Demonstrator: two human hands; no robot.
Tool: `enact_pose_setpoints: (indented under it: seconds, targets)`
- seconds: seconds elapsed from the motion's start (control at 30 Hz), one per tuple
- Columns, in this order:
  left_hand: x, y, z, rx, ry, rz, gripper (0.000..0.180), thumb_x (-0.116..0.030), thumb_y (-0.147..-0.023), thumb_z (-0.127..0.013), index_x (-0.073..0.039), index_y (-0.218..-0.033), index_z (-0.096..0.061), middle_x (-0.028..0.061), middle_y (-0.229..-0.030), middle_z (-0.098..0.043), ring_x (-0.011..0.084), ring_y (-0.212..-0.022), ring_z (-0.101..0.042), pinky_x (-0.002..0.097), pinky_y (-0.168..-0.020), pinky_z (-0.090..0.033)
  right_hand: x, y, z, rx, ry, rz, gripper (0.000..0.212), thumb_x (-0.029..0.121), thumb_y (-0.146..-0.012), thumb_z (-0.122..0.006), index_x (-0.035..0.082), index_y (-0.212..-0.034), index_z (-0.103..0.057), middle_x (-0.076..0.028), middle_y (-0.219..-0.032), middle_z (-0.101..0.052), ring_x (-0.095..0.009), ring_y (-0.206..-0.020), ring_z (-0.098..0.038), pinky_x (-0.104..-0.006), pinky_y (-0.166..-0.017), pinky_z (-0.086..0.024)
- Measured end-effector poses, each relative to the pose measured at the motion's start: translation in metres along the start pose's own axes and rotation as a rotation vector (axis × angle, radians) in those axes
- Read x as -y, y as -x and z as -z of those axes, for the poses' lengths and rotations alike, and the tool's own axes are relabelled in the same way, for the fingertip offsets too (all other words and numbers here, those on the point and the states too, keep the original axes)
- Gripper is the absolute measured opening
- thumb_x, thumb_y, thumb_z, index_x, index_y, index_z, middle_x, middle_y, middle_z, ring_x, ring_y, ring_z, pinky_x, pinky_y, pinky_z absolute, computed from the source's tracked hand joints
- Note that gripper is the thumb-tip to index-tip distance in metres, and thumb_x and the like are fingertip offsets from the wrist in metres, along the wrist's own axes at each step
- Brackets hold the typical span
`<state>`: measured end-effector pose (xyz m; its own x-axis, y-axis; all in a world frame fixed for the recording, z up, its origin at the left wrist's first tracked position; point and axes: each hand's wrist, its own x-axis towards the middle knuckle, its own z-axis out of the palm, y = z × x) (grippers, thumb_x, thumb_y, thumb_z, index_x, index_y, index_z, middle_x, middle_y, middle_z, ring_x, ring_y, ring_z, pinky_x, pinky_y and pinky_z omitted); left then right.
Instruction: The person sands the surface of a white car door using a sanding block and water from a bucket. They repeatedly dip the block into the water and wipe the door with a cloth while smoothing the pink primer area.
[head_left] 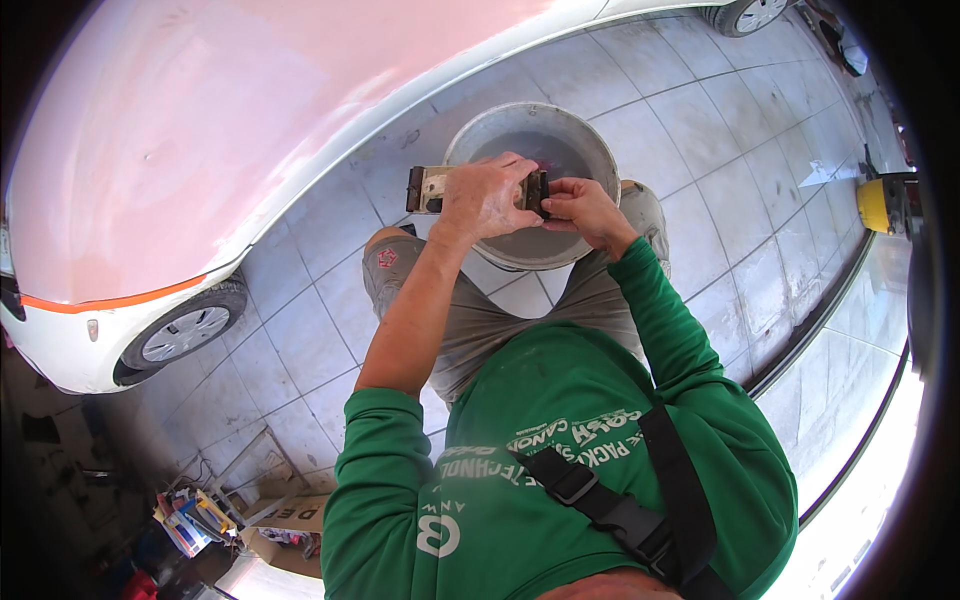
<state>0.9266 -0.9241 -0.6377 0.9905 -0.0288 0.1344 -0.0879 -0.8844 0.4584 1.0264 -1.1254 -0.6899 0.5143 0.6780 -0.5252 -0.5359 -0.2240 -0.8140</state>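
Observation:
Over a round bucket (598,138) of cloudy grey water, my left hand (482,197) is wrapped around a worn, flat sanding block (432,183). The block lies roughly level, with dark clip-like pieces at both ends. Its left end sticks out past the bucket's rim, and my palm covers its middle. At the block's right end, my right hand (588,208) pinches the dark clip with thumb and fingers. Something reddish shows faintly in the water behind my hands. The bucket stands between my knees.
A car with a pinkish, sanded-looking panel (200,120) fills the upper left, its wheel (185,333) on the tiled floor (720,180). Behind me at lower left are a cardboard box (290,520) and assorted supplies. A yellow object (874,205) stands at far right.

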Motion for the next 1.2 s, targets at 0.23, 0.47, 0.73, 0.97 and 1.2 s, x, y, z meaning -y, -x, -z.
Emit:
enact_pose_setpoints:
  seconds: [0.23,0.47,0.73,0.97,1.2]
  targets:
    - [-0.004,0.003,0.006,0.038,-0.019,0.008,0.074,-0.045,-0.064,-0.094,-0.016,-0.128,-0.073,-0.0007,-0.125,-0.072,0.0266,-0.109,-0.072,0.0424,-0.087,-0.059,0.007,0.006,-0.001,-0.003,0.062,-0.017,0.032,0.004,-0.097,-0.074,-0.008,-0.125,-0.065,-0.010,-0.109,-0.074,-0.017,-0.097,-0.074,-0.0320,-0.084,-0.065]
    - [-0.009,0.008,-0.004,-0.049,-0.141,-0.043,0.069,-0.048,-0.065,-0.092,-0.019,-0.125,-0.073,-0.0011,-0.120,-0.073,0.0255,-0.103,-0.072,0.0442,-0.084,-0.053,-0.002,0.001,0.002,-0.006,0.060,-0.006,0.031,0.005,-0.095,-0.076,-0.008,-0.121,-0.066,-0.010,-0.104,-0.074,-0.017,-0.091,-0.075,-0.0317,-0.080,-0.066]
    - [-0.007,0.011,0.002,-0.067,-0.110,-0.020,0.069,-0.049,-0.066,-0.091,-0.020,-0.126,-0.071,-0.0016,-0.118,-0.072,0.0252,-0.100,-0.072,0.0445,-0.084,-0.051,0.012,0.011,-0.005,0.036,0.067,0.031,0.027,0.010,-0.100,-0.073,-0.007,-0.120,-0.067,-0.011,-0.104,-0.075,-0.018,-0.091,-0.076,-0.0327,-0.080,-0.066]
    - [-0.004,0.011,0.000,-0.099,-0.092,-0.042,0.070,-0.049,-0.066,-0.091,-0.020,-0.126,-0.071,-0.0015,-0.118,-0.073,0.0256,-0.100,-0.072,0.0447,-0.083,-0.052,0.013,0.008,0.001,0.062,-0.008,-0.010,0.028,0.020,-0.108,-0.064,-0.005,-0.119,-0.069,-0.011,-0.106,-0.075,-0.020,-0.091,-0.077,-0.0357,-0.082,-0.066]
    - [-0.004,0.012,0.002,-0.090,-0.106,-0.025,0.070,-0.049,-0.065,-0.092,-0.019,-0.125,-0.071,-0.0018,-0.120,-0.073,0.0256,-0.101,-0.072,0.0440,-0.084,-0.053,0.011,0.005,-0.008,-0.038,0.046,0.020,0.026,0.019,-0.106,-0.065,-0.005,-0.113,-0.070,-0.010,-0.098,-0.075,-0.019,-0.082,-0.076,-0.0337,-0.074,-0.066]
